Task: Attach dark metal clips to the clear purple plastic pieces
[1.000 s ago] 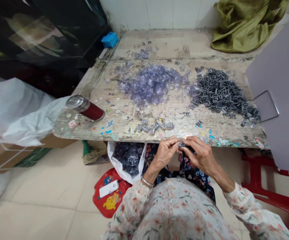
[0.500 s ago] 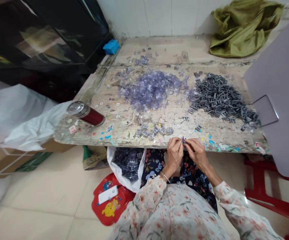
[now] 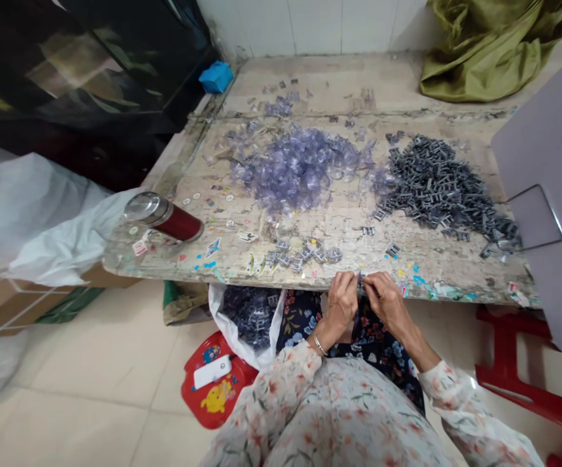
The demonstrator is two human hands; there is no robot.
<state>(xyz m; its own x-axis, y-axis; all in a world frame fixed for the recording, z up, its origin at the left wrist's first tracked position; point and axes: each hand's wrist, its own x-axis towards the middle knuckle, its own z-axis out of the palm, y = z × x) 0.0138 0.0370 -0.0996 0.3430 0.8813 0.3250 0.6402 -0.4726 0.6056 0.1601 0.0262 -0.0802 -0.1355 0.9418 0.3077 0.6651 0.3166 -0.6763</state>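
Note:
My left hand [image 3: 341, 302] and my right hand [image 3: 386, 299] meet at the table's front edge, fingers closed from both sides on one small purplish piece [image 3: 359, 280]. Its details are too small to make out. Behind my hands lies a small group of joined clear-and-grey pieces [image 3: 303, 255]. A heap of clear purplish plastic parts [image 3: 300, 168] covers the middle of the table [image 3: 203, 259]. To its right is a pile of dark grey slotted parts [image 3: 439, 185], with a few loose ones nearer my right hand.
A red flask [image 3: 178, 222] stands at the table's left. Below the edge hangs a white bag [image 3: 217, 308] of dark parts, beside a red stool [image 3: 198, 395] bearing a white device [image 3: 212, 371]. Olive cloth [image 3: 494, 58] lies back right; a grey panel [image 3: 548, 181] borders the right.
The view has shifted slightly. My hands have turned a little around the small piece, which both still hold at the table's edge.

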